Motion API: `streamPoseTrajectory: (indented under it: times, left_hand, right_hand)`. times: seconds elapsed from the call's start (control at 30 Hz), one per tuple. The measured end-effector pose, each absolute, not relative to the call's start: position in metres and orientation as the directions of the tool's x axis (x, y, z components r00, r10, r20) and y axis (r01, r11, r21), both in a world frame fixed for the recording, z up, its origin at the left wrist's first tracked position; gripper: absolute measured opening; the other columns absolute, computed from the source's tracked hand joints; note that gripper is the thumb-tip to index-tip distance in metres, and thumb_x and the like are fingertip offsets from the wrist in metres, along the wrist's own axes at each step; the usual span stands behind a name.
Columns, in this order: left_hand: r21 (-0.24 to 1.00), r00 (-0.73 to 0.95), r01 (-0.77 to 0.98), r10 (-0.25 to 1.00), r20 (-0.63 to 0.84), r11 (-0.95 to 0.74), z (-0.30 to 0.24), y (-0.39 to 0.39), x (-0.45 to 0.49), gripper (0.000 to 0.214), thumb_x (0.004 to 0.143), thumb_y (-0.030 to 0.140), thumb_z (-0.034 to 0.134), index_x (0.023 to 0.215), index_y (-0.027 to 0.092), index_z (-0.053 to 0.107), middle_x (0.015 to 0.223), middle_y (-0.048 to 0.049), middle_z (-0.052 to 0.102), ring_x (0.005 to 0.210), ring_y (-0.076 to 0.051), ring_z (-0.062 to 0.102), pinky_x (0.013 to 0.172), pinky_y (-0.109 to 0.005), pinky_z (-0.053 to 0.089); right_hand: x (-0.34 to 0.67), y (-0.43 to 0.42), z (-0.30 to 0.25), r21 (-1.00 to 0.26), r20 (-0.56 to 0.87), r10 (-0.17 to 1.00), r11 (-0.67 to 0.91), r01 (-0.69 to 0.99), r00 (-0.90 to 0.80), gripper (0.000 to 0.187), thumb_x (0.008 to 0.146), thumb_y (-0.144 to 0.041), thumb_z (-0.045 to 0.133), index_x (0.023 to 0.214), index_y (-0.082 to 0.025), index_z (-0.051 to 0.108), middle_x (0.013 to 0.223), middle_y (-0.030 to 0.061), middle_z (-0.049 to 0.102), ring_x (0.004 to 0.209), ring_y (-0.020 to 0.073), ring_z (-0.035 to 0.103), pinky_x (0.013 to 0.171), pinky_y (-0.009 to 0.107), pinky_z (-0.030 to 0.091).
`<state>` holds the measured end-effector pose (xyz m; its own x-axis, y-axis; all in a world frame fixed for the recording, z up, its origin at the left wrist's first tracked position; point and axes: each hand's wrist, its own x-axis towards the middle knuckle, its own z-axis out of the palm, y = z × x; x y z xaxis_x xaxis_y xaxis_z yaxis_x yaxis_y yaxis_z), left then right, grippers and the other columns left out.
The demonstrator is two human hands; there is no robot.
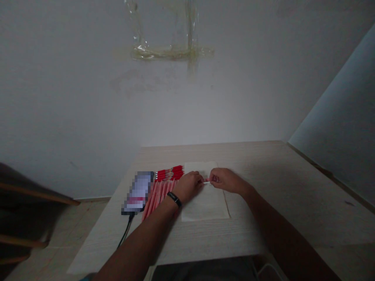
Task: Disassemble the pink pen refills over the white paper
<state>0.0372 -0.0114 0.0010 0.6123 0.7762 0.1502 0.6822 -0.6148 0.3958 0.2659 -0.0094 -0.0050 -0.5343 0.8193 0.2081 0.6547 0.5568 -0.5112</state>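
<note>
One pale wooden table [263, 171] carries a phone [137, 193] with its black cable [125, 230], a fanned row of red-tipped pink pens [164, 191] and a sheet of white paper [205, 207]. Above the sheet, the left hand [187, 186], wearing a black wristband [175, 199], and the right hand [225, 181] curl almost shut, both pinching one thin white stick [206, 182]

Tbl top, light wood-grain [281, 187], butted to wall. On it, L→R: phone [137, 193], screen pixelated, blk charging cable [126, 230] running off near edge; row of red-capped pink sticks [161, 199], side by side, just beside phone; white sheet [205, 208], flat, adjacent to row.
</note>
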Motion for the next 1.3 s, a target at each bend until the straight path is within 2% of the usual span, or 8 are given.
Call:
streamPoseTrajectory:
  times: [0.17,0.23,0.33,0.53,0.73,0.83,1.07,1.3]
  left_hand:
    - [0.399,0.489,0.760,0.856,0.169,-0.513,0.000,-0.006,0.031,0.012,0.089,0.024,0.060,0.089,0.019,0.071,0.093,-0.0066,0.067,0.078,-0.018,0.062,0.065,-0.026,0.042]
    - [0.398,0.425,0.794,0.888,0.178,-0.460,0.000,-0.003,0.029,0.012,0.089,0.026,0.060,0.088,0.019,0.070,0.092,-0.0066,0.067,0.077,-0.018,0.062,0.064,-0.026,0.040]
    - [0.401,0.362,0.824,0.917,0.170,-0.400,0.000,-0.001,0.028,0.011,0.089,0.027,0.062,0.091,0.019,0.069,0.093,-0.0064,0.069,0.077,-0.017,0.062,0.064,-0.025,0.039]
    - [0.401,0.374,0.830,0.920,0.114,-0.387,0.001,-0.003,0.030,0.016,0.089,0.034,0.063,0.091,0.019,0.069,0.092,-0.0057,0.070,0.076,-0.016,0.061,0.062,-0.025,0.037]
    - [0.374,0.410,0.826,0.905,0.113,-0.421,-0.002,-0.002,0.029,0.028,0.092,0.044,0.058,0.090,0.020,0.071,0.091,-0.0062,0.069,0.074,-0.016,0.061,0.060,-0.025,0.036]
    - [0.367,0.413,0.828,0.904,0.111,-0.423,-0.001,-0.003,0.029,0.027,0.092,0.043,0.058,0.090,0.020,0.072,0.091,-0.0061,0.069,0.075,-0.016,0.062,0.061,-0.025,0.037]
    - [0.352,0.435,0.830,0.897,0.080,-0.433,0.003,-0.004,0.030,0.018,0.090,0.033,0.061,0.092,0.020,0.074,0.092,-0.0066,0.069,0.078,-0.016,0.063,0.065,-0.024,0.042]
    - [0.352,0.445,0.822,0.891,0.092,-0.447,-0.001,-0.003,0.029,0.015,0.088,0.029,0.063,0.093,0.021,0.074,0.092,-0.0057,0.069,0.079,-0.016,0.064,0.066,-0.023,0.043]
  right_hand:
    - [0.270,-0.005,-0.006,-0.501,0.236,0.884,0.466,0.729,-0.403,0.011,0.088,-0.030,0.067,0.088,-0.019,0.068,0.081,0.0021,0.068,0.070,0.0137,0.059,0.062,0.023,0.038]
    - [0.273,-0.003,-0.008,-0.488,0.197,0.908,0.418,0.766,-0.370,0.015,0.088,-0.033,0.068,0.084,-0.019,0.069,0.079,0.0021,0.069,0.068,0.0137,0.059,0.060,0.023,0.036]
    - [0.273,-0.003,-0.010,-0.442,0.117,0.901,0.425,0.790,-0.419,0.014,0.084,-0.032,0.072,0.080,-0.019,0.071,0.078,0.0020,0.070,0.068,0.0142,0.060,0.059,0.023,0.034]
    - [0.267,-0.006,-0.010,-0.375,0.000,0.869,0.458,0.806,-0.494,0.006,0.080,-0.023,0.071,0.084,-0.021,0.074,0.083,0.0007,0.074,0.072,0.0146,0.063,0.061,0.023,0.033]
    - [0.264,-0.008,-0.012,-0.327,-0.007,0.868,0.468,0.821,-0.497,0.006,0.081,-0.024,0.067,0.082,-0.021,0.072,0.078,0.0020,0.073,0.068,0.0160,0.061,0.058,0.025,0.030]
    - [0.269,-0.006,-0.011,-0.384,0.061,0.874,0.466,0.797,-0.482,0.006,0.083,-0.023,0.065,0.082,-0.019,0.069,0.076,0.0021,0.070,0.065,0.0144,0.058,0.058,0.025,0.032]
    - [0.283,-0.002,-0.004,-0.681,0.217,0.864,0.468,0.563,-0.455,0.007,0.085,-0.021,0.060,0.079,-0.018,0.059,0.069,-0.0021,0.058,0.061,0.0109,0.051,0.055,0.021,0.035]
    - [0.283,-0.001,-0.004,-0.737,0.249,0.868,0.458,0.498,-0.430,0.002,0.083,-0.018,0.061,0.083,-0.018,0.060,0.068,-0.0032,0.057,0.062,0.0106,0.050,0.057,0.021,0.038]
